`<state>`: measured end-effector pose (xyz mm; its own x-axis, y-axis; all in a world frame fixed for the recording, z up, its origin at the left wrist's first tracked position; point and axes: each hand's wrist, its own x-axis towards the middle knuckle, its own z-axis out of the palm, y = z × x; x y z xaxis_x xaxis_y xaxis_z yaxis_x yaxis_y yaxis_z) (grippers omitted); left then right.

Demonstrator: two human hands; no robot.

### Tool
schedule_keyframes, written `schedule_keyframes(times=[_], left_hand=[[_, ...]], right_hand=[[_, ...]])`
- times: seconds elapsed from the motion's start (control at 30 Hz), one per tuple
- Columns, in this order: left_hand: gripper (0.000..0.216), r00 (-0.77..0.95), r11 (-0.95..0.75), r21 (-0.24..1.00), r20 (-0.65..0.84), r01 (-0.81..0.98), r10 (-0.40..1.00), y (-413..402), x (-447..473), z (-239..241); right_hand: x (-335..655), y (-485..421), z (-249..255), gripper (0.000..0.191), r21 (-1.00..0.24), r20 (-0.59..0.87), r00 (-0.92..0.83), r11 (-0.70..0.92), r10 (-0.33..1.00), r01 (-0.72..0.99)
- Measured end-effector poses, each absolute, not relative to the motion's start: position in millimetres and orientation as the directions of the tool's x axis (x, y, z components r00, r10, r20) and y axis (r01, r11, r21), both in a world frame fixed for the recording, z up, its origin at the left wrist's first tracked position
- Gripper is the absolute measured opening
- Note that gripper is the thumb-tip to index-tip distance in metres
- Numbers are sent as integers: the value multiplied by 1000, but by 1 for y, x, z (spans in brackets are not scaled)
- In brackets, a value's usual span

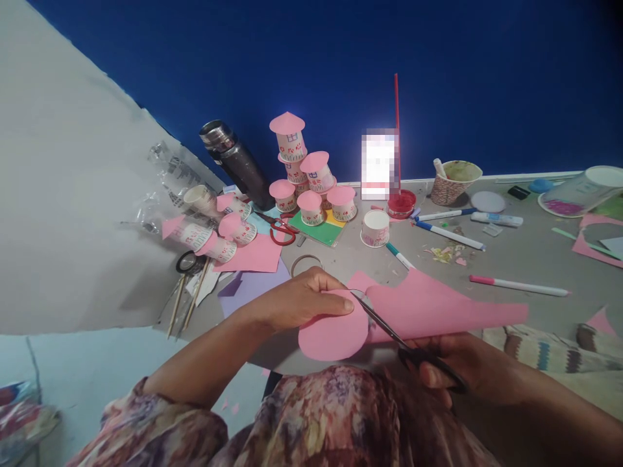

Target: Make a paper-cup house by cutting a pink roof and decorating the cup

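While the left hand (311, 292) clamps the rounded pink paper piece (335, 337) near its top, thumb over it, the dark-handled metal scissors (384, 326) sit firmly in the right hand's (462, 363) curled grip, that hand low on the right. Here's the key line: the blades slant up and leftward along the piece's right edge, tips right beside the left thumb, with the large notched pink paper sheet (428, 305) just beyond them.

Left hand (311, 298) in a pinch, right hand (468, 358) lower, in a curled grip
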<state>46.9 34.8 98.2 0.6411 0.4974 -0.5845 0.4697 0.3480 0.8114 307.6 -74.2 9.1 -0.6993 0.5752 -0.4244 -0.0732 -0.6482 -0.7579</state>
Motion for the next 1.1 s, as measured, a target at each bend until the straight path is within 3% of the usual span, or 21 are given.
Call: schedule_keyframes(times=[0.23, 0.4, 0.77, 1.1], left_hand=[[34, 653, 352, 800, -600, 486, 462, 39, 45, 99], [26, 657, 360, 786, -617, 502, 433, 40, 46, 99], [30, 684, 347, 781, -624, 520, 379, 47, 51, 98], [37, 719, 365, 776, -622, 514, 310, 53, 51, 95]], right_hand=[[306, -74, 8, 59, -781, -388, -727, -621, 566, -67], [305, -73, 12, 60, -765, -458, -706, -645, 540, 3], [308, -76, 4, 52, -749, -468, -682, -661, 563, -32], [305, -72, 13, 61, -764, -457, -698, -646, 551, -10]])
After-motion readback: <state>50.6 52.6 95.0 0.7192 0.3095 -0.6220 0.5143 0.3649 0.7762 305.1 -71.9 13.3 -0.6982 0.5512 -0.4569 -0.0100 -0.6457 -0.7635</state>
